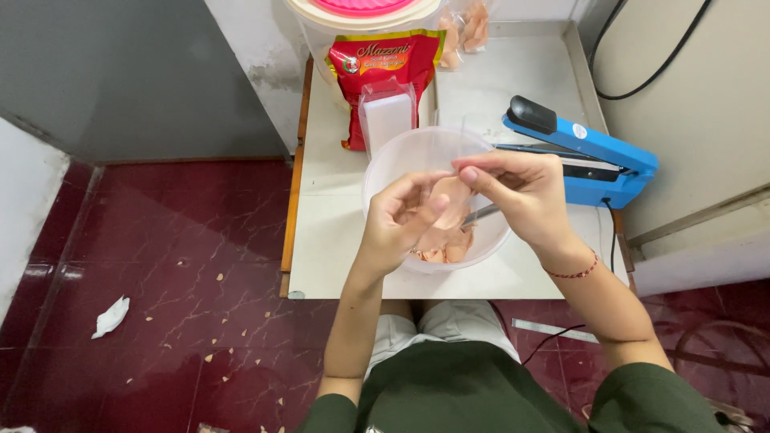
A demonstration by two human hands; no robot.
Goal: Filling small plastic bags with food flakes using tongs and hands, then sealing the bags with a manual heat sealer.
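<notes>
While both hands pinch a clear bag (453, 200), pale crackers (449, 244) fill the bowl (385, 164).

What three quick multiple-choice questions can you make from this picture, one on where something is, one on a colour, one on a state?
1. Where is the sealing machine?
A. On the floor
B. On the table, right of the clear bowl
C. Inside the bowl

2. What colour is the sealing machine's body?
A. Blue
B. Green
C. Yellow

3. How are the hands?
A. Both resting flat on the table
B. Left hand and right hand raised over the bowl, pinching a thin clear bag
C. Both under the table

Answers: B, it sits on the tabletop beside the bowl; A, its body is plainly blue; B, the fingers meet on the bag above the bowl.
</notes>
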